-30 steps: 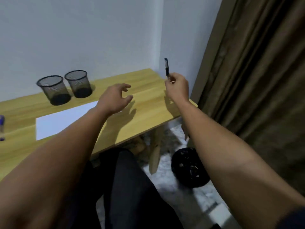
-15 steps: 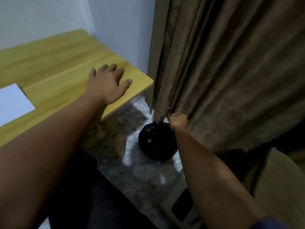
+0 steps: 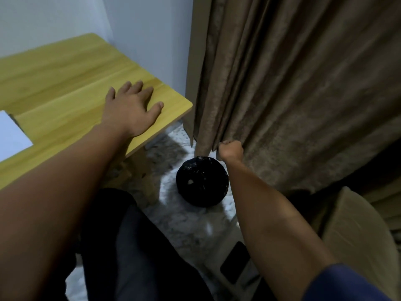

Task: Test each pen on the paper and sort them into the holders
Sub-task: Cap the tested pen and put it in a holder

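Down off the desk's right end, over the floor, my right hand [image 3: 230,150] is curled into a fist just above a black bin [image 3: 202,184] and against the hem of the brown curtain [image 3: 293,88]. I can't see a pen in that grip; the fingers face away from the camera, so I cannot tell whether they hold anything. No pen shows anywhere in view. Left hand [image 3: 132,109] lies flat on the desk [image 3: 65,68] near its right corner, fingers straight and spread, palm down, gripping nothing. Paper [image 3: 10,135]: only a white corner of it shows at the left edge, on the desk, well apart from both hands. The bin sits on the marbled floor [image 3: 191,227] between the desk leg and the curtain. My dark-trousered leg [image 3: 134,253] fills the lower middle. Tan box [image 3: 358,242] at lower right, beside the right forearm.
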`<state>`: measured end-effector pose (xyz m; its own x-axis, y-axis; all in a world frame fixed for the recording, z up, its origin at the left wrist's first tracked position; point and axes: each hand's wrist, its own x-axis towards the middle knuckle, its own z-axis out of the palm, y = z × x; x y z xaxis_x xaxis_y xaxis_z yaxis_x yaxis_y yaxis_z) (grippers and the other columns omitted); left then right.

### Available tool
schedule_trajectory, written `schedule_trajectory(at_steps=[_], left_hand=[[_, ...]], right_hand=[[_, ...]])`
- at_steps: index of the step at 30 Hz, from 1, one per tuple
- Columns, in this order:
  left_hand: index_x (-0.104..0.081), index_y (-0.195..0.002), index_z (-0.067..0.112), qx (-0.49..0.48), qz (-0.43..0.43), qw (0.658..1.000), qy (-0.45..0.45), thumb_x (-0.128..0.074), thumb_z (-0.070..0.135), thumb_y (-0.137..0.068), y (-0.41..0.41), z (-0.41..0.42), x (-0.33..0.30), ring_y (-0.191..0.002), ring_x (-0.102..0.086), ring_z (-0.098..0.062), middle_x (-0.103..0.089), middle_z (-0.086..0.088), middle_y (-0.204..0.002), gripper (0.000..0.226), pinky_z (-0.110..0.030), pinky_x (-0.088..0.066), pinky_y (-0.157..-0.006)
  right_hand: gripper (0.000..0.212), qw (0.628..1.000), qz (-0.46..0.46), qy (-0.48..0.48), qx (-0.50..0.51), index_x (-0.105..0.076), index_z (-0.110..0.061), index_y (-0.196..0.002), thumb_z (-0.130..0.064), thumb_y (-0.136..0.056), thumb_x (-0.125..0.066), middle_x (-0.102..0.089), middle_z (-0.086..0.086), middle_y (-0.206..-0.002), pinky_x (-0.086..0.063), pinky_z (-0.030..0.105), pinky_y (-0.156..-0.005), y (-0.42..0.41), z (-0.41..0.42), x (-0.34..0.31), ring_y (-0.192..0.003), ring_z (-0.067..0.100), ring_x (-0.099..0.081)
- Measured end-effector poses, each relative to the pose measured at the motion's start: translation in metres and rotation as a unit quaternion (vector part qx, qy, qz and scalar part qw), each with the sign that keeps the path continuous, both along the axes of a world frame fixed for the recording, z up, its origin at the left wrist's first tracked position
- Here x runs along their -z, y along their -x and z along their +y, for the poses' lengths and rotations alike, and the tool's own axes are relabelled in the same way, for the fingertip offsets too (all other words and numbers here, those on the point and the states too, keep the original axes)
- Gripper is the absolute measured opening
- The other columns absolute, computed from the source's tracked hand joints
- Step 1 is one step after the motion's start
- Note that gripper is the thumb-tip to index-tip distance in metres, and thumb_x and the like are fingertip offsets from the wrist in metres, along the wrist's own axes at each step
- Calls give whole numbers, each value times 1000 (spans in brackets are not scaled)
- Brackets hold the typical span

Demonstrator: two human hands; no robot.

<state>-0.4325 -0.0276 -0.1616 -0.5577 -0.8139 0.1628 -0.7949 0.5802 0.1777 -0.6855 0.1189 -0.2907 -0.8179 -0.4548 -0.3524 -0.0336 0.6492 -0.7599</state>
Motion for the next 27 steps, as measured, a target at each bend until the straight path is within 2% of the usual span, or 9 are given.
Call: schedule_trajectory(at_steps=[2,4,5,8,11,15,19,24,27], left_hand=[[-43,-151,27,-2,1,1000,8,-24,70,-94,1,1,-1,-151,-26,-33,-35,-9,-162,74,-63,-18,-119],[-45,-149,25,-4,-2,1000,8,-28,66,-96,1,4,-2,-150,-28,-33,-36,-9,-161,69,-61,-20,-119],[-46,-148,24,-6,-5,1000,3,-29,65,-97,0,5,-3,-150,-28,-34,-37,-10,-161,67,-60,-22,-119],[-55,-136,22,3,-27,1000,-9,-30,64,-96,-7,12,-13,-144,-37,-36,-43,-11,-156,63,-57,-33,-113],[-62,-105,22,-3,-29,999,-13,-35,64,-93,-21,23,-31,-124,-53,-36,-59,-10,-133,52,-51,-46,-97],[-62,-130,23,-49,-12,999,2,-45,62,-94,-59,29,-54,-128,-53,-34,-58,-6,-139,56,-48,-47,-99],[-60,-135,24,-110,-30,993,41,-46,63,-94,-135,29,-86,-127,-54,-33,-59,-4,-139,58,-47,-49,-98],[-61,-130,21,-224,-34,972,66,-46,57,-97,-280,43,-112,-125,-53,-32,-59,-6,-134,51,-48,-49,-94],[-63,-123,22,-304,-37,950,62,-47,54,-96,-372,64,-113,-119,-53,-30,-60,-6,-127,45,-46,-50,-91]], right_hand=[[30,999,24,22,12,-55,-27,-71,-19,-97,-66,-75,9,-102,-52,35,-96,0,2,-22,-112,35,-69],[24,998,48,41,24,-65,-21,-78,-17,-100,-60,-73,5,-85,-53,31,-88,0,3,-48,-101,32,-69],[22,996,65,52,27,-71,-18,-85,-17,-102,-58,-74,6,-86,-51,29,-84,-2,2,-62,-101,33,-70],[25,988,129,83,16,-80,-15,-104,-21,-102,-56,-79,15,-114,-47,28,-83,-8,-5,-102,-115,36,-69],[24,975,191,106,-33,-80,-17,-104,-23,-102,-57,-79,14,-113,-54,35,-84,-27,-19,-141,-111,37,-70],[20,949,250,149,-125,-79,-15,-103,-23,-100,-61,-80,15,-107,-54,37,-78,-72,-45,-171,-104,39,-72],[20,920,263,186,-223,-79,-12,-103,-24,-97,-64,-81,17,-104,-57,42,-83,-142,-77,-180,-100,41,-73],[14,878,239,226,-347,-76,-20,-94,-25,-99,-63,-76,7,-88,-46,34,-72,-281,-112,-194,-87,35,-70],[13,844,207,269,-415,-75,-20,-92,-23,-98,-65,-72,2,-83,-49,34,-72,-374,-125,-202,-85,31,-69]])
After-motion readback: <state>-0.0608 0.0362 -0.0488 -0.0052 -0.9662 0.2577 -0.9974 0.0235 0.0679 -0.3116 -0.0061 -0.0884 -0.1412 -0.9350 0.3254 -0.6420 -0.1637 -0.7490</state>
